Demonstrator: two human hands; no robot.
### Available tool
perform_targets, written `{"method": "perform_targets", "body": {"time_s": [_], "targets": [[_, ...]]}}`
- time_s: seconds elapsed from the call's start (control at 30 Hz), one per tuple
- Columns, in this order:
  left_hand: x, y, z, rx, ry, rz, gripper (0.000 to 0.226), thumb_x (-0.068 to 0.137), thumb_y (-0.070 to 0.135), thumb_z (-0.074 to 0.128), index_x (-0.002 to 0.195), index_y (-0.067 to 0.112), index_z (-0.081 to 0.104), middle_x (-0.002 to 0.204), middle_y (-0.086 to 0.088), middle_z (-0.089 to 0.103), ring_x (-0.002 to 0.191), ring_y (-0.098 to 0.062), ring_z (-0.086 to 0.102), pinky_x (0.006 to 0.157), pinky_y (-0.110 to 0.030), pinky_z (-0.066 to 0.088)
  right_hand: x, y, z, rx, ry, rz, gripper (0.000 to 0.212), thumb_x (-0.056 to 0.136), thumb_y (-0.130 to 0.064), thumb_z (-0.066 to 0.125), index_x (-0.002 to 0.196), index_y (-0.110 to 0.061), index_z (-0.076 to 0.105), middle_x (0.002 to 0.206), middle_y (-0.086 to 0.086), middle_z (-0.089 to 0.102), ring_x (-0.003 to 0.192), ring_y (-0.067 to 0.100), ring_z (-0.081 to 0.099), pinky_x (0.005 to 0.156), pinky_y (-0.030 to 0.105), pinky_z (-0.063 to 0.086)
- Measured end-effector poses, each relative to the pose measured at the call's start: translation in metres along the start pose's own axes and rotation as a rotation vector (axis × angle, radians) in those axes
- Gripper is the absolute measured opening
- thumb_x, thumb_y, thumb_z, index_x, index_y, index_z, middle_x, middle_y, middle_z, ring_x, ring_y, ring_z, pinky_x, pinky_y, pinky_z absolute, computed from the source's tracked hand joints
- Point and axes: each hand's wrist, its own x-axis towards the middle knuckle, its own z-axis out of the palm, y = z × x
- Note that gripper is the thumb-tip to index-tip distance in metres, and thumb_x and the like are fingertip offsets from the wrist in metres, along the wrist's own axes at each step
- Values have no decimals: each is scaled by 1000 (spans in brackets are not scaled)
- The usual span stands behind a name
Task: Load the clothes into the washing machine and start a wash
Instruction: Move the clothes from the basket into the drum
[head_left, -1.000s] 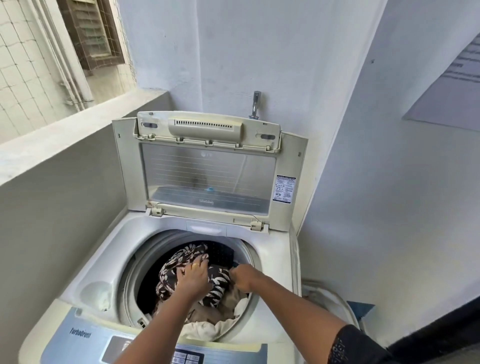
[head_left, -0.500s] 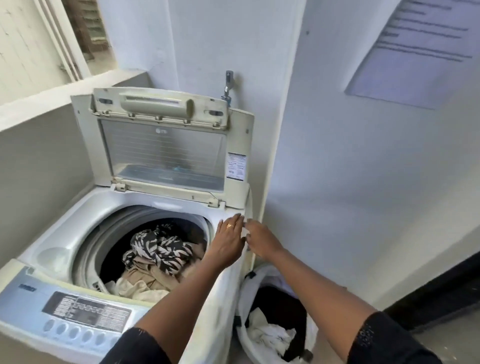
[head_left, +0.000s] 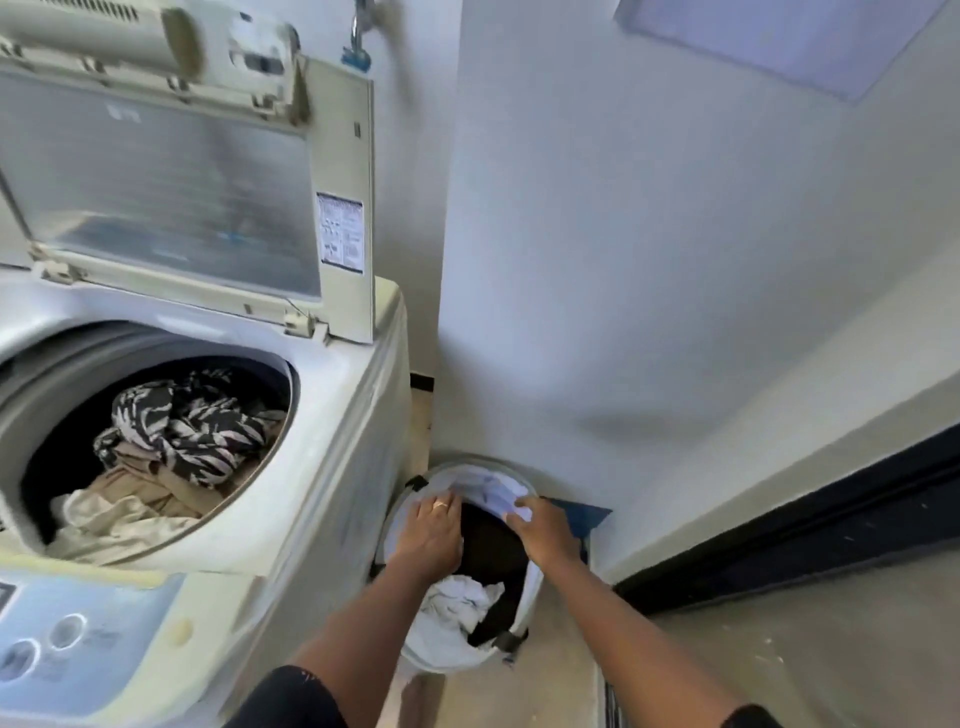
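The top-loading washing machine stands at the left with its lid raised. In its drum lie a black-and-white patterned garment and beige clothes. On the floor to its right sits a white laundry basket holding a dark garment and a white cloth. Both my hands are inside the basket. My left hand reaches down onto the clothes with fingers spread. My right hand grips white fabric at the basket's far side.
The control panel with round buttons runs along the machine's front. A tap sticks out of the wall behind the lid. White walls close in the corner on the right, with a dark skirting band along the floor.
Both hands left the washer drum, crossed its right edge and went down into the basket on the floor. The view swung right and down with them.
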Motion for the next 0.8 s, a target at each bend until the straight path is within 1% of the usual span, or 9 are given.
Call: {"method": "perform_targets", "body": {"time_s": [0.07,0.13,0.2,0.27,0.33,0.4,0.57,0.67,0.8], "targets": [[0,1,46,25,-117,5,58,95,17,31,147,0,13,154,-17,16,141,-30,20,118,-39,9,10,33,30,13,-29,80,37,93,-31,55,121,-7,58,123,9,62,114,23,57,88,25,38],[2,4,90,-21,-192,8,52,83,20,44,129,-5,49,132,-23,50,122,-31,50,111,-35,24,22,67,66,41,-42,135,36,93,-27,56,123,-7,57,125,10,62,116,22,56,93,25,40],[4,7,141,8,-210,6,36,62,30,53,77,6,75,80,-11,72,80,-27,65,83,-26,51,31,93,96,50,-67,180,34,92,-23,57,120,-4,58,122,13,62,115,25,56,93,28,41],[10,2,210,34,-144,35,39,71,18,36,62,7,73,63,-7,68,63,-26,61,64,-27,56,48,118,126,55,-103,220,31,92,-19,57,118,-2,59,120,15,62,114,26,56,92,30,42],[22,3,259,82,-63,65,55,79,6,19,65,7,73,65,-9,67,59,-25,61,66,-32,51,72,140,152,57,-143,226,18,93,-17,56,108,-8,60,113,14,61,106,24,58,79,29,46],[48,-1,297,46,-101,59,52,81,6,23,68,6,72,67,-11,66,65,-27,57,68,-33,49,105,160,181,70,-161,216,9,93,-16,54,100,-10,58,110,14,62,101,23,59,70,28,43],[119,-9,341,-52,-260,-96,21,63,11,51,64,0,68,68,-15,66,63,-31,68,68,-34,55,188,192,249,107,-134,268,28,93,-11,50,118,1,56,119,19,60,114,31,55,90,32,44],[151,-19,374,-1,-266,-244,33,90,6,33,113,3,56,119,-12,56,114,-29,53,102,-35,36,226,214,286,101,-161,366,27,93,-5,46,118,1,55,124,20,56,115,32,54,92,33,45],[172,-36,419,58,-242,-312,45,96,8,34,141,5,31,144,-11,35,134,-27,32,113,-35,22,258,238,323,-1,-175,501,34,94,-9,47,128,-4,48,141,19,35,125,31,44,102,32,39]]}}
